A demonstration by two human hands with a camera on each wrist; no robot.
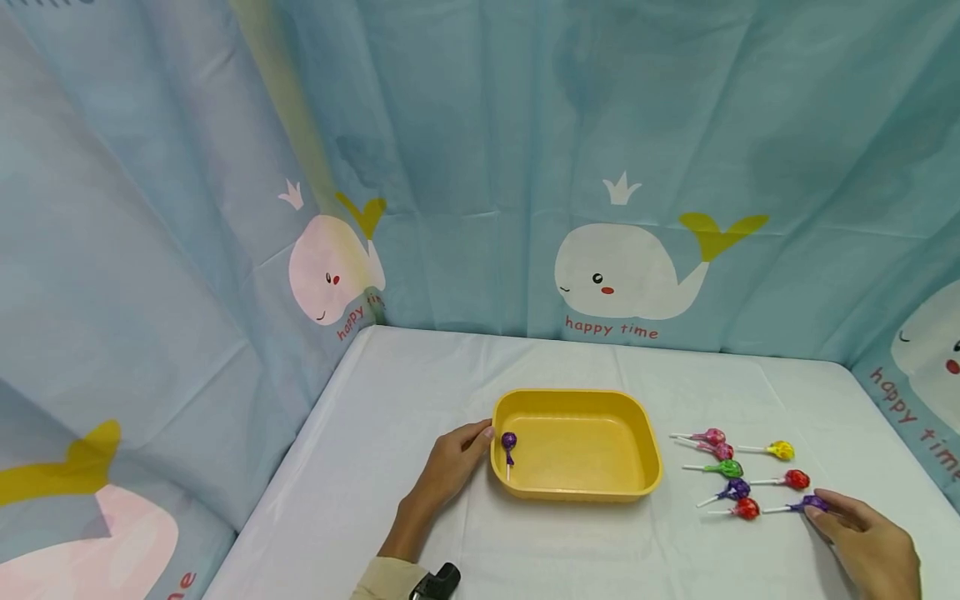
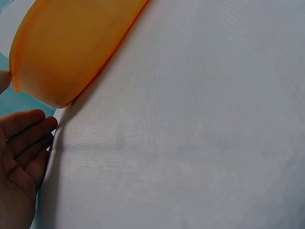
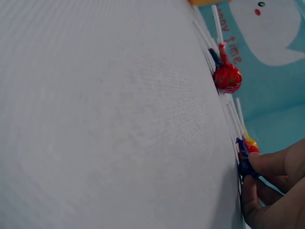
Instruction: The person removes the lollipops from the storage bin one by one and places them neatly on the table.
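Note:
A purple-wrapped lollipop lies at the near right end of a group of lollipops, its white stick pointing left. My right hand pinches its candy head between thumb and fingers, seen low at the right in the right wrist view. At the left end of a yellow tray, my left hand touches the rim, its other fingers loosely extended beside the outer wall in the left wrist view. Inside the tray, by its left wall, another purple lollipop rests with its stick toward me.
Between tray and right hand lie two pink lollipops, a green one, a dark purple one, a yellow one and two red ones. A whale-print curtain borders the white-covered table.

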